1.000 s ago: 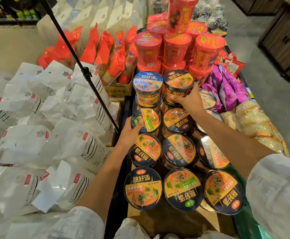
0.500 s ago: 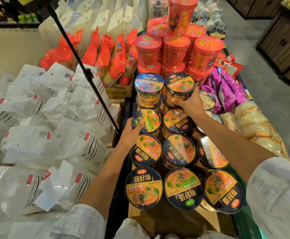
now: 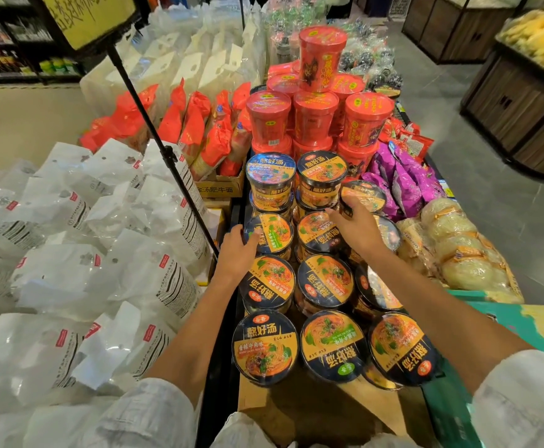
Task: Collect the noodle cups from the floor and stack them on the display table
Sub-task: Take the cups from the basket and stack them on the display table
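Observation:
Several black-and-orange noodle cups stand in rows on the wooden display table point(image 3: 299, 412). At the back of these rows, two cups sit on a second level, one on the left point(image 3: 270, 176) and one on the right point(image 3: 321, 177). My left hand point(image 3: 238, 252) holds the side of a cup point(image 3: 272, 232) in the left row, with the thumb on its lid. My right hand point(image 3: 356, 223) hovers just below the right upper cup, fingers spread and relaxed, holding nothing. Its fingertips reach the near edge of another cup point(image 3: 366, 194) on the right.
Red noodle cups point(image 3: 316, 114) are piled behind the black ones. White bags point(image 3: 102, 253) and red packets point(image 3: 196, 124) fill the left side, where a black sign pole point(image 3: 160, 147) slants. Purple packets point(image 3: 406, 179), noodle bundles point(image 3: 458, 250) and a green box point(image 3: 510, 324) lie right.
My right hand has let go of the right upper cup and drawn back toward me. The left hand stays on its cup. The camera has tilted up a little.

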`<act>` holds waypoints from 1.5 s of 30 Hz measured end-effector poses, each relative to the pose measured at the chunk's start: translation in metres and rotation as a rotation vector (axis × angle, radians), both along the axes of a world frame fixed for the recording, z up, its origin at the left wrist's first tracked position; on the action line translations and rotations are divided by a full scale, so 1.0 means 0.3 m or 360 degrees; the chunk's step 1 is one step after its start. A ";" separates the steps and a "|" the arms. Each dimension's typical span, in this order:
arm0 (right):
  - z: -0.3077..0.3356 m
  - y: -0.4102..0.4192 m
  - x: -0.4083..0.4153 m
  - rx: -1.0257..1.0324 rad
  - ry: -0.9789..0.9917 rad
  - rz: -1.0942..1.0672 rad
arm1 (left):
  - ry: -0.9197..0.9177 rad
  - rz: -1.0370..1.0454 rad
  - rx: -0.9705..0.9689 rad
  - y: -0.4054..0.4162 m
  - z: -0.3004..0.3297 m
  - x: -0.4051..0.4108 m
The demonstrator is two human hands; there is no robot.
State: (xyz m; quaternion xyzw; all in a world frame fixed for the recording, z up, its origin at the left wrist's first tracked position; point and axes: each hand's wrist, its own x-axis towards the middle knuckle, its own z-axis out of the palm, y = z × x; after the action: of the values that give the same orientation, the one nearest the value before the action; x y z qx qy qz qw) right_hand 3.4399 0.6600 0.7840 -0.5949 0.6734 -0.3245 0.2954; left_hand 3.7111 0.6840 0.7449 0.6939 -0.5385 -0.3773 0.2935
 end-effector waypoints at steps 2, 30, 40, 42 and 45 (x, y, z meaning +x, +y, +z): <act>0.011 0.067 0.000 0.0048 0.0219 0.0114 | -0.0166 -0.0062 -0.0029 0.032 0.032 0.007; -0.005 1.149 0.348 -0.0128 0.0664 0.1524 | -0.0991 0.0585 0.0069 1.523 0.123 0.157; -0.192 1.563 0.485 0.0053 0.0762 0.2130 | -0.0811 0.1234 0.0493 2.257 -0.078 0.042; -0.227 1.641 0.528 0.0059 0.0825 0.2242 | -0.0747 0.1365 0.0553 2.374 -0.119 0.028; -0.282 1.752 0.602 0.0107 0.0855 0.2402 | -0.0547 0.1599 0.0600 2.525 -0.177 0.015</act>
State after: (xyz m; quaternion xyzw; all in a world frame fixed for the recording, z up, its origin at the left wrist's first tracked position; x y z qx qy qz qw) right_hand 3.6205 1.1857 0.6994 -0.9385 0.1468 0.1377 0.2806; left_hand 3.7156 1.4416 0.6919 0.9570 -0.1053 -0.1623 0.2162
